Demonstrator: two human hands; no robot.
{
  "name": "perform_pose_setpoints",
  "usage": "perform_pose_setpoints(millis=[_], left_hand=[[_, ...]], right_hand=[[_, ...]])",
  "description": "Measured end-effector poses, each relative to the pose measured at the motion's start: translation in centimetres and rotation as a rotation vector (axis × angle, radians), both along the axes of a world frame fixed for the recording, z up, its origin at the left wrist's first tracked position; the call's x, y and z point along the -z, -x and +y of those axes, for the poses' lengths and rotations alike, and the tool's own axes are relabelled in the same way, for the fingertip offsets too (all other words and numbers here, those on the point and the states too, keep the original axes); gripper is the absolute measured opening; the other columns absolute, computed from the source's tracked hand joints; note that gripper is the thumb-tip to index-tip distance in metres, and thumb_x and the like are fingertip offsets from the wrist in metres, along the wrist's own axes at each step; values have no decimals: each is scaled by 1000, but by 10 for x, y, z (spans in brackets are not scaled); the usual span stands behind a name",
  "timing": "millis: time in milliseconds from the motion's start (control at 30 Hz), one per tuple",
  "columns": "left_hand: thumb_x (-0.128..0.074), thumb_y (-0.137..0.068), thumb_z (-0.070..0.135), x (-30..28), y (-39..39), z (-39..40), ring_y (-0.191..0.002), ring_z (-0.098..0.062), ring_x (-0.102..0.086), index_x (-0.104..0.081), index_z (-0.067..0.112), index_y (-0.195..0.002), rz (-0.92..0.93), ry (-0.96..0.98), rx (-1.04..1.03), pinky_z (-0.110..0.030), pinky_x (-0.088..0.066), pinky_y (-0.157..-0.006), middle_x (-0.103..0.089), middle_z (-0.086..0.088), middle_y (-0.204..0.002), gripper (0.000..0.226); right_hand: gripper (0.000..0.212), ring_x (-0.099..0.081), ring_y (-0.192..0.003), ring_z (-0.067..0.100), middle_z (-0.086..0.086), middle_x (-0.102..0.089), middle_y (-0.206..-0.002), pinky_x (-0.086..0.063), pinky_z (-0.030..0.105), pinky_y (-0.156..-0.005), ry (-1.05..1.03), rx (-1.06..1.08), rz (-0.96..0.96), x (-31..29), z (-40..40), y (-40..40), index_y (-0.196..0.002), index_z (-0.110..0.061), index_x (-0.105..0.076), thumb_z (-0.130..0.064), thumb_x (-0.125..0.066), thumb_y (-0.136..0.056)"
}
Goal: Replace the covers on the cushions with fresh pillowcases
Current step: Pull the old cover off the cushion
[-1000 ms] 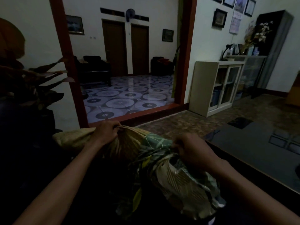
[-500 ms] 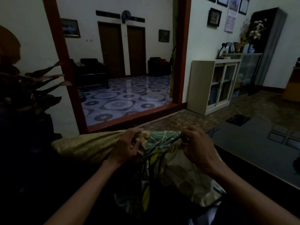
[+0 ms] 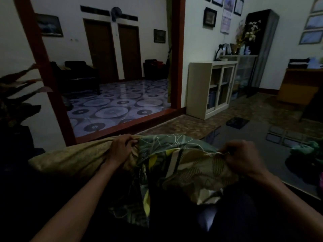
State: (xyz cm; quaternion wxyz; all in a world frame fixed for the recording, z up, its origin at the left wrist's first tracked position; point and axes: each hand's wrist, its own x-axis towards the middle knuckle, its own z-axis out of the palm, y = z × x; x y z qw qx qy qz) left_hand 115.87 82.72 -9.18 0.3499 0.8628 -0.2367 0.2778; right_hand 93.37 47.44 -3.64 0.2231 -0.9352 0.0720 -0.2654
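So the leafy green pillowcase (image 3: 181, 165) is bunched halfway over the tan cushion (image 3: 73, 159), left hand (image 3: 122, 149) gripping the seam at 9 o'clock, right hand (image 3: 243, 158) pinching its edge at 3.

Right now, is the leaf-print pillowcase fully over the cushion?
No, the leaf-print pillowcase covers only one end; the cushion's tan left part lies bare.

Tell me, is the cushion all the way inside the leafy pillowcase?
No, partly in. The cushion sticks out bare past the left hand; the leafy pillowcase covers only one end.

right hand (image 3: 244, 158) drawn rightward, pillowcase (image 3: 183, 159) stretched wider
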Motion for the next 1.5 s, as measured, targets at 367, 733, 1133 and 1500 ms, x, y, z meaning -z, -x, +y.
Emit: perform_pose_setpoints(millis=[367,733,1133,1500], left_hand=[[-70,-82,-8,18,22,-3,-79,-15,-62,-71,10,-82,-4,29,52,-19,-43,-70,-67,2,-83,18],[-63,-76,5,26,18,11,-75,-22,-63,-66,13,-74,-46,-19,119,-30,-44,-69,-69,-2,-78,9],[-76,-75,-6,19,11,2,-78,-20,-68,-71,16,-74,8,35,37,-33,-51,-73,-73,0,-79,23],[-76,-77,-3,10,23,6,-78,-17,-66,-69,22,-71,53,-15,34,-26,-43,-73,-71,3,-78,27]], right_hand=[[23,-67,-95,11,-9,-72,-104,-55,31,-76,103,-187,9,11,72,-24,-104,-33,-78,-34,-82,-81],[25,-65,-72,2,-18,-69,-80,-55,35,-60,-64,-251,-65,35,46,-13,-77,-32,-77,-56,-72,-82],[22,-64,-81,-4,-21,-66,-75,-48,12,-65,-79,-330,-51,1,47,-16,-72,-36,-73,-22,-91,-71],[18,-66,-79,-6,-15,-72,-78,-54,16,-66,-19,-278,346,-5,6,4,-73,-32,-73,-21,-85,-80]])
